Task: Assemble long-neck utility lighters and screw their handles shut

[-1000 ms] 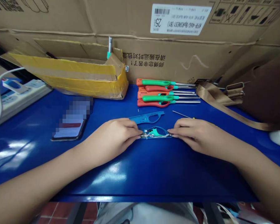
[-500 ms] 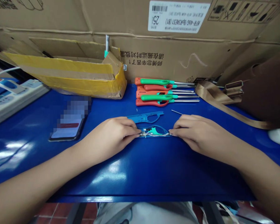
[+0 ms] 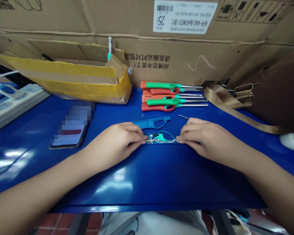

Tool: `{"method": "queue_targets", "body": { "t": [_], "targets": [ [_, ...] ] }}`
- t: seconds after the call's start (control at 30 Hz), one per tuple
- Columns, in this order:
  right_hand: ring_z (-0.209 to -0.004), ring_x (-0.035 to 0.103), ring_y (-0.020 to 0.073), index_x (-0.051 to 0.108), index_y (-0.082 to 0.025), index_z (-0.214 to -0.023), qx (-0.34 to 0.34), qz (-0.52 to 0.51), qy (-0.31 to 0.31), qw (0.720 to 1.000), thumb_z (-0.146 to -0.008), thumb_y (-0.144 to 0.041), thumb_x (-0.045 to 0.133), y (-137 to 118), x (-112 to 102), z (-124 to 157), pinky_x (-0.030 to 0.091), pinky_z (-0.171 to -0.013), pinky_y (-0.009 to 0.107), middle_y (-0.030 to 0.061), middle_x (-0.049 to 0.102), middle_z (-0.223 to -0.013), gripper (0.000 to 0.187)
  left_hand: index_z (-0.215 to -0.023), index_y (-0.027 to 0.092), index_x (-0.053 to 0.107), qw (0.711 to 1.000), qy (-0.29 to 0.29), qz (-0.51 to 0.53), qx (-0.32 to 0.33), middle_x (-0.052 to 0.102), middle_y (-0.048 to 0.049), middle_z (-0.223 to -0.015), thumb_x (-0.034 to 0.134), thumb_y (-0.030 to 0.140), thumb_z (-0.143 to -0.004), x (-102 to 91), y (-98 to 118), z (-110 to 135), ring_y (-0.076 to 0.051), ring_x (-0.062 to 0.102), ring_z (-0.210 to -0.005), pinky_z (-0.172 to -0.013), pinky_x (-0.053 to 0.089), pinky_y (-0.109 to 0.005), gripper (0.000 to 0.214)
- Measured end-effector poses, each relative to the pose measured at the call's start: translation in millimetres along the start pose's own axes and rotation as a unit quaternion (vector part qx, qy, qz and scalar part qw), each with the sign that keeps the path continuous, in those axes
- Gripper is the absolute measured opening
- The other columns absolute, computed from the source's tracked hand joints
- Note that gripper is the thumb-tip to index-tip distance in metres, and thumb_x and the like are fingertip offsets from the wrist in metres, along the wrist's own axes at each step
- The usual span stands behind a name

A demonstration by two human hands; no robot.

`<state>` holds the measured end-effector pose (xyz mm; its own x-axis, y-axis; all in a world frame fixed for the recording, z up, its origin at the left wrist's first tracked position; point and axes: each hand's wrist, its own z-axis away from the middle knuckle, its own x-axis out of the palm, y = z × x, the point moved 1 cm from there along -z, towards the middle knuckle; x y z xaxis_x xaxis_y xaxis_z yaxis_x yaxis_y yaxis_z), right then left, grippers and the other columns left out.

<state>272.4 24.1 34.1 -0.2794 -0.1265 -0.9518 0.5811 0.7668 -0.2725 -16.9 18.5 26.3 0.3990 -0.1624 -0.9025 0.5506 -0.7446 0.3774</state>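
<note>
An opened lighter (image 3: pixel 161 137) lies low on the blue table, its blue half shell holding a green trigger, white wires and small metal parts. At its left end, my left hand (image 3: pixel 127 138) is closed with fingertips pinching the lighter. My right hand (image 3: pixel 198 133) is closed on the other end, where the wires run in under the fingertips. From behind my right hand sticks out a thin metal rod (image 3: pixel 183 116); whether the hand holds it is hidden. Just beyond lies a separate blue half shell (image 3: pixel 153 123), partly covered by my left hand.
Several orange, red and green long lighters (image 3: pixel 161 101) lie stacked at the back. A yellow-taped carton (image 3: pixel 88 86) stands behind left, near a phone (image 3: pixel 72 130) and a power strip (image 3: pixel 22 94). A brown strap (image 3: pixel 237 112) and a white object (image 3: pixel 292 142) lie right.
The whole view has shifted slightly, moving the scene a little to the left. Both hands stay at the two ends of the opened lighter.
</note>
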Motion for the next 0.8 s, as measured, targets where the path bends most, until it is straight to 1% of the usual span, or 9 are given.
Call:
{"method": "queue_targets", "body": {
  "t": [0.07, 0.17, 0.2, 0.27, 0.33, 0.43, 0.53, 0.7, 0.8],
  "targets": [
    [-0.084, 0.065, 0.0217, 0.078, -0.019, -0.086, 0.022, -0.018, -0.006, 1.0, -0.098, -0.017, 0.057, 1, 0, 0, 0.05, -0.078, 0.035, 0.006, 0.075, -0.087, 0.024, -0.108, 0.02, 0.08, 1.0, -0.001, 0.004, -0.002, 0.077, -0.0039, -0.104, 0.061, 0.019, -0.099, 0.0, 0, 0, -0.02, 0.072, -0.092, -0.086, 0.057, -0.033, 0.021],
    [-0.086, 0.067, 0.0201, 0.077, -0.021, -0.087, 0.076, -0.089, -0.022, 0.993, -0.094, -0.02, 0.063, 4, -1, -1, 0.05, -0.083, 0.035, 0.0034, 0.076, -0.088, 0.015, -0.111, 0.019, 0.079, 1.0, -0.006, 0.011, -0.01, 0.078, -0.0039, -0.104, 0.062, 0.021, -0.099, -1.5, 0, -1, -0.02, 0.073, -0.093, -0.087, 0.057, -0.032, 0.021],
    [-0.084, 0.068, 0.0192, 0.076, -0.022, -0.086, 0.1, -0.115, -0.028, 0.988, -0.093, -0.021, 0.065, 6, -2, 0, 0.05, -0.082, 0.034, 0.0025, 0.076, -0.088, 0.013, -0.112, 0.019, 0.079, 1.0, -0.008, 0.015, -0.015, 0.078, -0.0039, -0.105, 0.063, 0.022, -0.099, -2.4, 0, -1, -0.02, 0.073, -0.093, -0.087, 0.057, -0.032, 0.021],
    [-0.079, 0.067, 0.0178, 0.075, -0.022, -0.082, 0.148, -0.152, -0.044, 0.976, -0.091, -0.026, 0.067, 9, -3, 1, 0.049, -0.075, 0.031, 0.0013, 0.074, -0.084, 0.012, -0.113, 0.019, 0.078, 0.999, -0.012, 0.025, -0.024, 0.077, -0.0038, -0.106, 0.064, 0.024, -0.098, -4.4, 0, -1, -0.019, 0.073, -0.091, -0.087, 0.057, -0.03, 0.021],
    [-0.075, 0.063, 0.0168, 0.074, -0.023, -0.081, 0.176, -0.169, -0.06, 0.968, -0.09, -0.032, 0.069, 11, -5, 2, 0.047, -0.069, 0.03, 0.0007, 0.073, -0.082, 0.013, -0.112, 0.019, 0.078, 0.999, -0.009, 0.025, -0.03, 0.077, -0.0039, -0.106, 0.066, 0.026, -0.097, -6.9, 0, -1, -0.018, 0.073, -0.092, -0.087, 0.057, -0.03, 0.021],
    [-0.073, 0.06, 0.0159, 0.073, -0.023, -0.082, 0.184, -0.183, -0.077, 0.963, -0.089, -0.039, 0.069, 12, -7, 2, 0.045, -0.067, 0.03, 0.0004, 0.07, -0.082, 0.017, -0.108, 0.02, 0.078, 0.999, -0.013, -0.004, -0.039, 0.076, -0.0042, -0.104, 0.07, 0.029, -0.094, -10.6, 0, -1, -0.021, 0.071, -0.094, -0.088, 0.056, -0.034, 0.018],
    [-0.073, 0.058, 0.0155, 0.072, -0.023, -0.081, 0.191, -0.201, -0.078, 0.958, -0.091, -0.044, 0.067, 11, -5, 1, 0.045, -0.068, 0.029, 0.0007, 0.069, -0.082, 0.024, -0.102, 0.022, 0.08, 0.998, -0.031, -0.028, -0.055, 0.076, -0.0033, -0.1, 0.073, 0.03, -0.091, -12.5, -1, -2, -0.023, 0.07, -0.092, -0.086, 0.056, -0.037, 0.015],
    [-0.07, 0.055, 0.0151, 0.071, -0.022, -0.077, 0.21, -0.213, -0.068, 0.952, -0.088, -0.046, 0.068, 12, 2, -3, 0.044, -0.066, 0.03, 0.0009, 0.067, -0.08, 0.027, -0.098, 0.024, 0.081, 0.997, -0.029, -0.015, -0.075, 0.077, -0.0018, -0.098, 0.077, 0.029, -0.089, -10.6, -3, -2, -0.022, 0.07, -0.092, -0.085, 0.055, -0.036, 0.012],
    [-0.069, 0.053, 0.0152, 0.073, -0.023, -0.079, 0.236, -0.226, -0.069, 0.943, -0.085, -0.046, 0.07, 14, 6, -4, 0.043, -0.064, 0.029, 0.0002, 0.067, -0.078, 0.024, -0.096, 0.024, 0.082, 0.996, -0.025, 0.001, -0.089, 0.077, -0.0014, -0.099, 0.079, 0.028, -0.087, -8.3, -5, -1, -0.022, 0.071, -0.093, -0.085, 0.055, -0.035, 0.01]
  ]
}}
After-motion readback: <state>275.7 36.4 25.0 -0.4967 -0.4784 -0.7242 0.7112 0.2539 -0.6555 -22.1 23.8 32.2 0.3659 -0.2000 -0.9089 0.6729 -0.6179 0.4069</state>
